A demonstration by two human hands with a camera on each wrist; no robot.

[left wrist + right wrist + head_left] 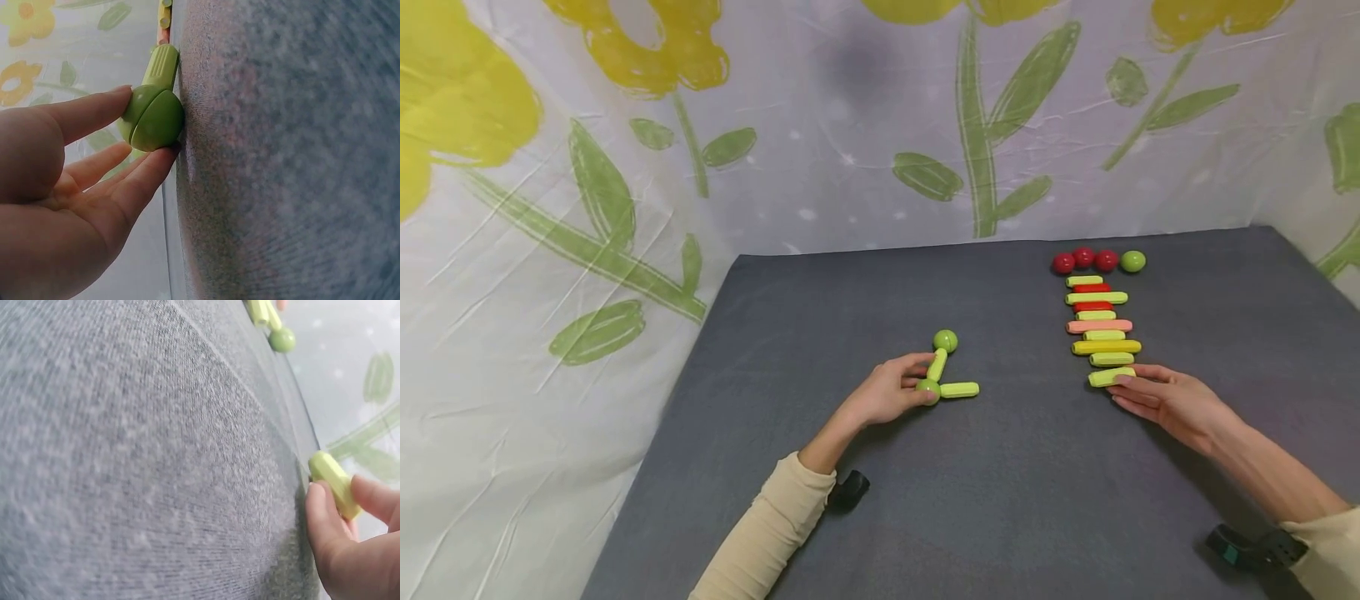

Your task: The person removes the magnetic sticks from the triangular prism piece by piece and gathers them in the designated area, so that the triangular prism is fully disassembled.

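On the grey table point(1015, 467) my left hand point(919, 380) pinches a green ball point(928, 389) between thumb and finger point(94, 109). Two light green sticks join at that ball point(153, 119): one point(937, 364) runs up to a second green ball point(945, 340), the other point(959, 389) lies to the right. My right hand point(1123, 385) holds a loose light green stick point(1111, 377) at the near end of a row of sticks point(1101, 325). In the right wrist view, thumb and fingers point(320, 506) close round this stick point(334, 482).
Three red balls point(1083, 258) and one green ball point(1132, 261) lie at the far end of the stick row. A flower-printed cloth point(625, 167) hangs behind and to the left of the table. Black wrist straps point(848, 489) show on both arms.
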